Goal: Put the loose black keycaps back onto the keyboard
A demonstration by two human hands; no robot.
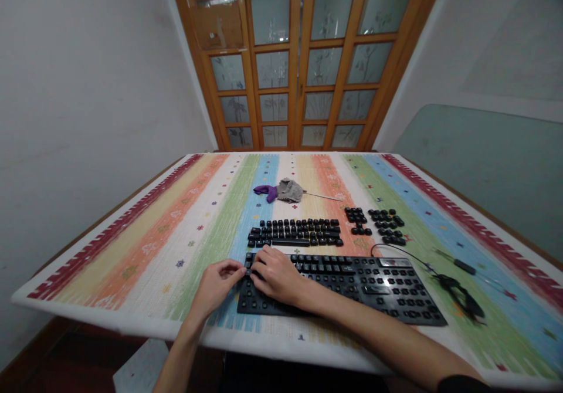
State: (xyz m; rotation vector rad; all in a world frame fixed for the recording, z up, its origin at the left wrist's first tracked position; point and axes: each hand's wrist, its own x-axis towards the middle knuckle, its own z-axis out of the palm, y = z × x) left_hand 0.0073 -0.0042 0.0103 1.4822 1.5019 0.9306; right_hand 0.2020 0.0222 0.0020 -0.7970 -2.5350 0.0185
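The keyboard (352,281) lies on the surface (145,252), long axis left to right, its left end beneath your nearer, curled right hand (279,278). Your left hand (215,286), narrowly pinched, is at its left edge; whether either holds anything cannot be told.

Your keyboard (347,281) looks plastic, glossy in places, and your loose keycaps (303,229) look plastic too. Your tablecloth (211,217) looks matt, the grey cloth (289,190) rough, the door frame (294,76) smooth wood.
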